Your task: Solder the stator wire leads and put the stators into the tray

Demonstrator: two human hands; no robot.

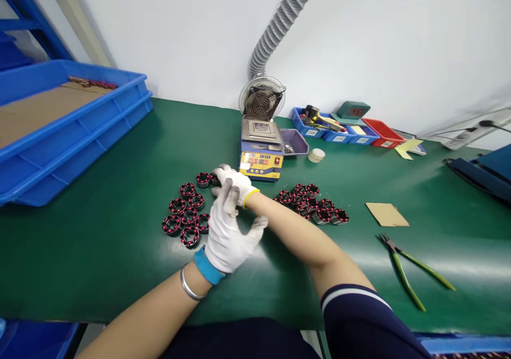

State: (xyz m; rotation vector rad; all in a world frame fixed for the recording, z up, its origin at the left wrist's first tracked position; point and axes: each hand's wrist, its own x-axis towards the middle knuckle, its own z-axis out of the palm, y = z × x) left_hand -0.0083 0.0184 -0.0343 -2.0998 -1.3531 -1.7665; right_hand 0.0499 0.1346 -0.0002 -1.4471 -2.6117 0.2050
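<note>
Both hands wear white gloves. My left hand (230, 234), with a blue cuff, is raised over the table with thumb and fingers apart, beside the left group of black-and-red rings (189, 215). My right hand (235, 182), with a yellow-edged cuff, reaches across behind it to a ring (214, 178) at the back of that group. Its fingers lie over this ring, and their tips are partly hidden. A second group of rings (311, 203) stands right of my right forearm.
A blue-and-yellow device (261, 163) stands at the back under a fan and grey hose. Nearby are a purple tray (304, 147), small bins and a white round container (316, 155). Green-handled cutters (403, 274) and cardboard (386, 214) lie right; a large blue crate (99, 130) stands left.
</note>
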